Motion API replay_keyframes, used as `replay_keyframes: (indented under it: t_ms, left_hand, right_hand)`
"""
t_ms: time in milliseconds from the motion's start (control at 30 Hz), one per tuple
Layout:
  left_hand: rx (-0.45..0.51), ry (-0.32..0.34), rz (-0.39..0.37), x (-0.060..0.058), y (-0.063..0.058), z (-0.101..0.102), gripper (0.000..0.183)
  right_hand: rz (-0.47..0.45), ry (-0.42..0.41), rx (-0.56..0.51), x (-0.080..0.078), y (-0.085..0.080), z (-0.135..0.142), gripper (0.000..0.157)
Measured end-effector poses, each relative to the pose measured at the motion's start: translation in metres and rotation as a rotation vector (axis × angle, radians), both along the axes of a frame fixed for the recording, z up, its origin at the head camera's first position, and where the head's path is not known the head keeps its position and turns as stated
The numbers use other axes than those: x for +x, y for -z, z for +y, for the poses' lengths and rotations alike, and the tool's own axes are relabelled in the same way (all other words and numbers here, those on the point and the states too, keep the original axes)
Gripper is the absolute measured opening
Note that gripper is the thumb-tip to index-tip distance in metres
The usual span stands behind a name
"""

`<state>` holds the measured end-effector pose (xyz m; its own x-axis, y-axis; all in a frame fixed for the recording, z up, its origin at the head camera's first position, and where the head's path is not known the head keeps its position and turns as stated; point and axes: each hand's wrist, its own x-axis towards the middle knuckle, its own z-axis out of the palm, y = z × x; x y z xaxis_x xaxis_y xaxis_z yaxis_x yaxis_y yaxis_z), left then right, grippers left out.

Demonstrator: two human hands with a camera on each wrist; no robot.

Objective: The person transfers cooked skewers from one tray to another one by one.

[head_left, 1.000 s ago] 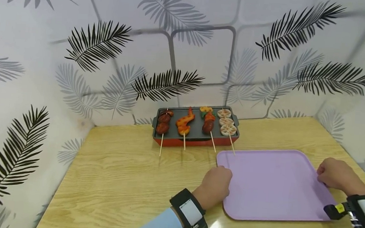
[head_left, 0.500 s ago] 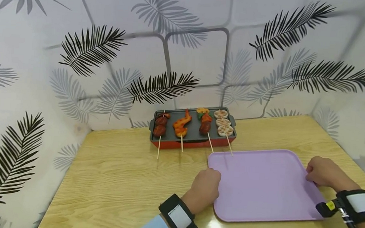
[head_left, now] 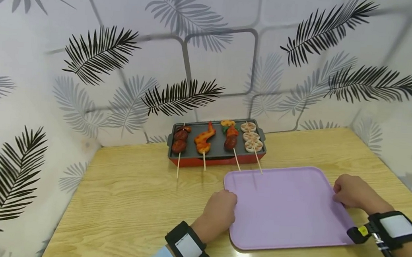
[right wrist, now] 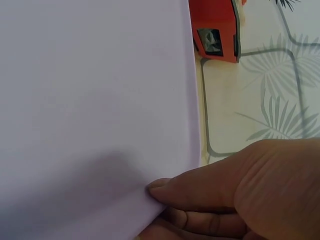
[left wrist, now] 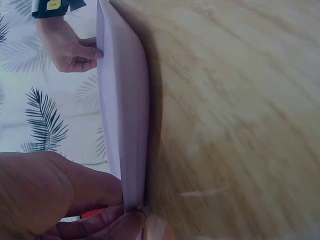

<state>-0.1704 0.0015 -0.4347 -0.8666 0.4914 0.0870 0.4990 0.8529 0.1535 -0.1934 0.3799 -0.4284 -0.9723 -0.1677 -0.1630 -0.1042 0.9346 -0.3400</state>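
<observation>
A flat purple tray (head_left: 286,209) with a low rim lies over the front right of the table, bare on top. My left hand (head_left: 219,211) pinches its left rim; in the left wrist view the thumb and fingers (left wrist: 95,187) close on either side of the edge. At the opposite side my right hand (head_left: 357,193) grips the right rim, thumb (right wrist: 180,190) on top and fingers curled beneath. Behind the tray stands a red toy grill (head_left: 189,162) with a dark top plate, carrying several skewers. The lotus-root skewer (head_left: 252,137) has its stick reaching over the tray's back edge.
On the grill also lie a meatball skewer (head_left: 180,140), a chicken-wing skewer (head_left: 204,138) and a mixed vegetable-and-meat skewer (head_left: 231,140), sticks pointing forward. Leaf-patterned wall covering (head_left: 122,98) rises behind and beside the wooden table (head_left: 121,210).
The purple tray has slid left across the table, nearer the front of the grill, both hands moving with it. The skewers keep their places on the grill; the view has shifted slightly.
</observation>
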Motion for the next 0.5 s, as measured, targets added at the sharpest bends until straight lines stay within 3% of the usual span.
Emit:
replay_keyframes:
  t_ms: [167, 500]
  left_hand:
    - [0.034, -0.054, -0.055, 0.001, 0.0, -0.012, 0.011]
    - [0.08, -0.077, -0.077, -0.001, 0.002, -0.03, 0.014]
  right_hand:
    - [-0.016, -0.001, 0.002, -0.004, 0.0, -0.014, 0.016]
    - [-0.101, -0.027, -0.04, -0.009, -0.003, -0.027, 0.015]
